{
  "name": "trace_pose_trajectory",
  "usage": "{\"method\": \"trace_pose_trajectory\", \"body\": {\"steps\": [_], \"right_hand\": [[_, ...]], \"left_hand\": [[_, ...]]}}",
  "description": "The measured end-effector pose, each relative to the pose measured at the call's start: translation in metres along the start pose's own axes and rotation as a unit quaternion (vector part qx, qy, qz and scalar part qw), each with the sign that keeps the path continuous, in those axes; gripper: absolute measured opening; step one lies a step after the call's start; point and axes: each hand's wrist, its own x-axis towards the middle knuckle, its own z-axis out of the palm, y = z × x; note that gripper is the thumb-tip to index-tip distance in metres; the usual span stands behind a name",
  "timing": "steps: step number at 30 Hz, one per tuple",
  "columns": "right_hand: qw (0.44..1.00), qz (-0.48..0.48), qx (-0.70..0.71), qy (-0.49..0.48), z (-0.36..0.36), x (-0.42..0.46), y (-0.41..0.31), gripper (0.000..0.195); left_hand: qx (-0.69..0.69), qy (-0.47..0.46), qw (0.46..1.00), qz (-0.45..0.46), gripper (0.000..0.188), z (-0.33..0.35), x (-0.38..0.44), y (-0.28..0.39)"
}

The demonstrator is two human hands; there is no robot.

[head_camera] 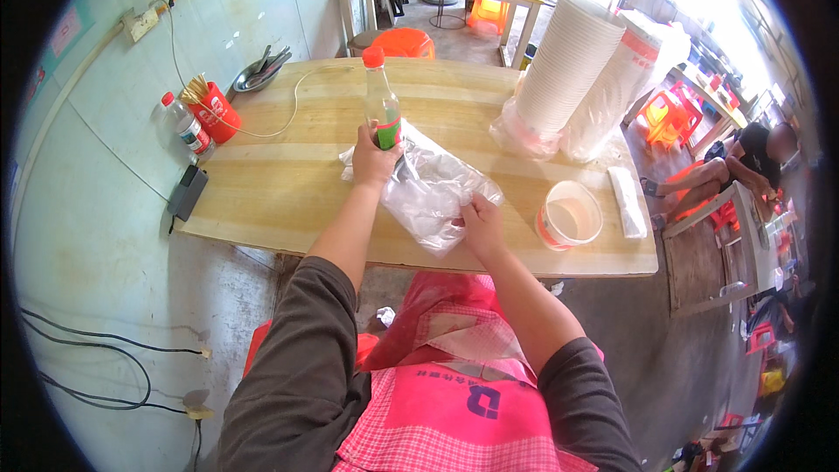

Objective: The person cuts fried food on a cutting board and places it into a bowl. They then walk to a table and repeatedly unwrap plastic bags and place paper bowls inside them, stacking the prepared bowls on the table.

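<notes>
My left hand [375,160] is wrapped around the lower part of a bottle [382,101] with a red cap and a green label. The bottle stands nearly upright over the wooden table [282,177]; whether its base touches the table is hidden. A crumpled clear plastic bag [426,200] lies from beside the bottle towards the table's front edge. My right hand [482,223] pinches the near right part of this bag. To the right of that hand stands an open white paper tub [569,215] with a red band.
Tall stacks of white tubs [570,65] in plastic stand at the back right. A folded white packet [627,202] lies near the right edge. Along the left wall are a water bottle [189,128], a red chopstick cup [219,115], a metal bowl [259,72] and a cable [295,98]. A person [741,164] sits at right.
</notes>
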Motion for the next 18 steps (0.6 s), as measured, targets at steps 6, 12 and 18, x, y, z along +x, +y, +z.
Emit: {"method": "trace_pose_trajectory", "body": {"steps": [6,12,18], "right_hand": [[0.995,-0.049,0.090,0.006,-0.048,-0.045,-0.021,0.015],[0.974,-0.193,-0.114,-0.030,-0.119,-0.132,-0.063,0.024],[0.914,-0.334,-0.221,-0.054,-0.139,-0.169,-0.074,0.036]], "left_hand": [[0.020,-0.008,0.999,0.034,0.069,-0.005,0.000,0.002],[0.008,0.109,0.977,0.185,0.045,-0.016,-0.041,0.033],[-0.021,-0.378,0.896,0.230,0.036,0.003,-0.159,0.117]]}}
